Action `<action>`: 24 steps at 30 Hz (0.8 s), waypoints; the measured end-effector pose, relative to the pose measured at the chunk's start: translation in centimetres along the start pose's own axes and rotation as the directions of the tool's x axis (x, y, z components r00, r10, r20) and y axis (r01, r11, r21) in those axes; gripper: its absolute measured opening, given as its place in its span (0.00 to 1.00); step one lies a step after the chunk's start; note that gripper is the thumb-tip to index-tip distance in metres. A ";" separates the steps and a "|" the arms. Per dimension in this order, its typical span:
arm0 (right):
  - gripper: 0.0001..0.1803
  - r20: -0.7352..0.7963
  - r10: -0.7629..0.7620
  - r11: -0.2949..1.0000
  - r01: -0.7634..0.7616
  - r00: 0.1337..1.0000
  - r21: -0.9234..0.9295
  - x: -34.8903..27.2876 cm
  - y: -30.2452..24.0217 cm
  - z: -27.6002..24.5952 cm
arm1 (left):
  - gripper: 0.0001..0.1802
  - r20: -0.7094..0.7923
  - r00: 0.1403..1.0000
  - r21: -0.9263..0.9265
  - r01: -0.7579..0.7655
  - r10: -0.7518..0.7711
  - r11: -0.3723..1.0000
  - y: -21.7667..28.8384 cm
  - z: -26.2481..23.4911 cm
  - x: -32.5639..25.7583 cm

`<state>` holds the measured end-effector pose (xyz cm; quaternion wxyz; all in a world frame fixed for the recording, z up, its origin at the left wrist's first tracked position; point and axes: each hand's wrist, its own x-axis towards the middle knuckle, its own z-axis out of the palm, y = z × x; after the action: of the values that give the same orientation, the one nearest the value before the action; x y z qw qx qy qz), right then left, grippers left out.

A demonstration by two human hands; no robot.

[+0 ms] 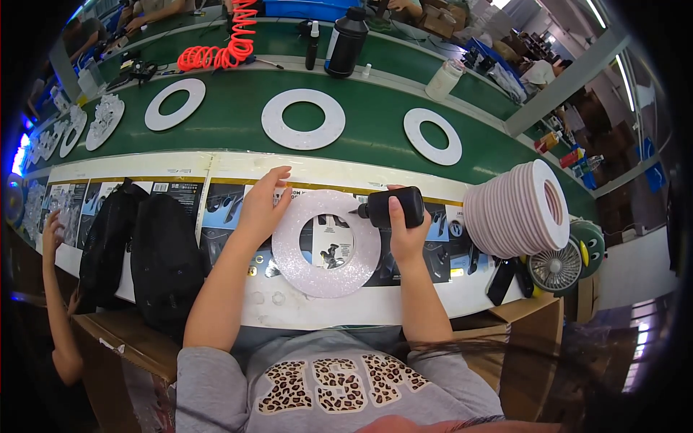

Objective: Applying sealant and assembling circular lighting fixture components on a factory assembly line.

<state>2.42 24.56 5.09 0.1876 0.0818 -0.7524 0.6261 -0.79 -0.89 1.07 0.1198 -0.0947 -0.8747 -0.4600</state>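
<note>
Head view shows the person's right hand (406,229) wrapped around a small black squeeze bottle (393,207), held on its side with the nozzle pointing left onto the upper right of a white ring (326,243). That ring lies flat on the printed sheets (180,195) covering the near workbench, straight in front of the person. The left hand (261,206) holds nothing; its fingers are spread and press down on the ring's upper left edge.

To do this step well, as I judge it, the left hand should pin the ring flat so it cannot skid while the nozzle runs round the band. The tip wants to stay on the band, away from the centre hole and outer edge, with a light, steady squeeze so the bead comes out even.

Counted:
- one ring under the hands
- three white rings lying apart on the green conveyor belt (231,115)
- one leaning stack of rings (516,209) at the right, too close-packed to count
- one small squeeze bottle, one large dark bottle (346,42) beyond the belt
- two black bags (144,252) at the left
- one small fan (554,268) under the stack
- one coiled red hose (224,43)
</note>
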 end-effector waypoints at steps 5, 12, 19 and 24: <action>0.15 -0.015 0.006 0.999 -0.005 1.000 0.033 0.0 0.2 0.2 | 0.21 0.012 1.000 0.002 -0.005 0.005 1.000 -0.2 -0.1 0.0; 0.15 -0.001 0.000 1.000 0.000 1.000 -0.007 0.0 0.3 0.1 | 0.21 0.019 1.000 0.007 -0.002 0.002 1.000 -0.1 0.0 0.1; 0.15 0.009 0.009 1.000 -0.009 1.000 0.000 -0.1 0.7 0.1 | 0.21 0.027 0.999 -0.017 0.022 -0.021 1.000 -0.2 -0.1 0.0; 0.14 0.006 0.022 1.000 -0.022 1.000 -0.007 -0.1 0.4 0.0 | 0.21 0.022 1.000 -0.003 0.009 -0.009 1.000 0.0 -0.1 0.0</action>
<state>2.34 24.68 4.71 0.1785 0.0748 -0.7560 0.6254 -0.80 -0.98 1.11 0.1079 -0.0958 -0.8758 -0.4606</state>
